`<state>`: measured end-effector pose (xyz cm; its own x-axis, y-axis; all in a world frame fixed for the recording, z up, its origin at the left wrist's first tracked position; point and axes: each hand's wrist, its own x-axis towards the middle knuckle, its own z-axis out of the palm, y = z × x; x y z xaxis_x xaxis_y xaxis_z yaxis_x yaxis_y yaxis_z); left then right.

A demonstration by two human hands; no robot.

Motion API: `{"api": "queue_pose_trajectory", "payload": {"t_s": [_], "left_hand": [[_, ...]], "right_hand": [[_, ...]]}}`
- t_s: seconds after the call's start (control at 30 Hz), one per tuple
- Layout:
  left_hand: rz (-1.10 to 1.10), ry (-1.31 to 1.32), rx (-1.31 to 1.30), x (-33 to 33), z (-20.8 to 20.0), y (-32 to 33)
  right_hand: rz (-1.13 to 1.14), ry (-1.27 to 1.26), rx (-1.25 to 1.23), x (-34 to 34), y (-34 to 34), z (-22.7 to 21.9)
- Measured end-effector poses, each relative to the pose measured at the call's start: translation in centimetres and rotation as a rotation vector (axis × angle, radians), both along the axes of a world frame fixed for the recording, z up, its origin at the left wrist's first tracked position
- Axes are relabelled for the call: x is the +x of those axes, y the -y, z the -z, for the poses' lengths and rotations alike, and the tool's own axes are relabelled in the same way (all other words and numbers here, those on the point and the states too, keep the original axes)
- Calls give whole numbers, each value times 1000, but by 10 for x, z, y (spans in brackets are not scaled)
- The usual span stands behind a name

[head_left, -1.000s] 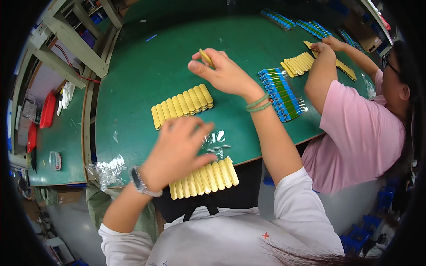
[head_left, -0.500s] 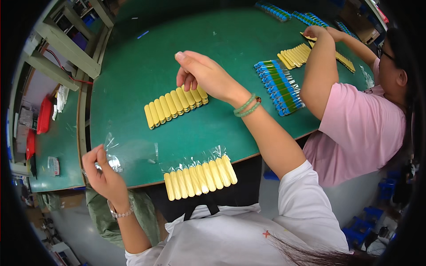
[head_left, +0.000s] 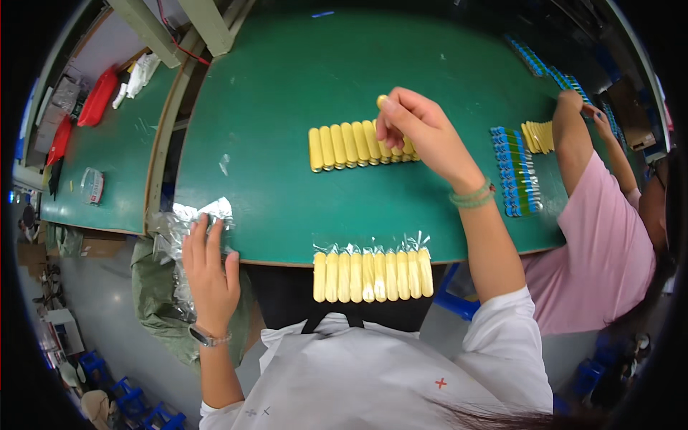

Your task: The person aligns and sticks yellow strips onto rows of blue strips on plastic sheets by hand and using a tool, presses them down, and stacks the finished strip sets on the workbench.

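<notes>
My right hand (head_left: 423, 132) is closed over the right part of a row of yellow round-ended sticks (head_left: 344, 147) on the green table. A small yellow rounded end (head_left: 383, 102) shows at its thumb and fingertip; the rest of that piece is hidden. My left hand (head_left: 210, 269) is open, its fingers stretched over crumpled clear plastic film (head_left: 175, 229) at the table's front edge. Between my forearms, a second row of yellow sticks (head_left: 373, 276) in a clear plastic sleeve juts over the edge toward me.
A person in a pink shirt (head_left: 591, 251) works at the right, beside more yellow sticks (head_left: 537, 136) and a blue-and-green pack (head_left: 514, 172). Further such packs (head_left: 527, 56) lie beyond. A red tray (head_left: 98, 97) and a small clear packet (head_left: 92, 185) are at the left.
My view has shifted. My left hand has gone from curled fingers to stretched ones at the plastic film. A yellow end now shows at my right fingertips.
</notes>
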<state>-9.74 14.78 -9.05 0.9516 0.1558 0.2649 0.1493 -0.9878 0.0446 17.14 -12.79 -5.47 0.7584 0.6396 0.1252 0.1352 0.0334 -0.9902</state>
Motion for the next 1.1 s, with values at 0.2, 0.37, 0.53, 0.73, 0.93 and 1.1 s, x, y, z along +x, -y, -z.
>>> {"api": "queue_pose_trajectory", "payload": {"t_s": [0.2,0.37,0.53,0.73,0.93,1.1], "left_hand": [[11,-8,-129,-4,-6,8],[322,168,-338,2,-7,54],[658,-32,-400,23,-12,80],[602,228,-363,15,19,76],[602,376,-448,18,21,80],[637,309,-419,9,25,74]], "right_hand": [[117,471,-201,4,10,2],[-176,278,-239,-62,23,-11],[-142,289,-515,-97,85,-7],[-149,374,-672,-102,76,-8],[-413,453,-681,-98,-14,-3],[-497,513,-694,-102,-52,0]]}}
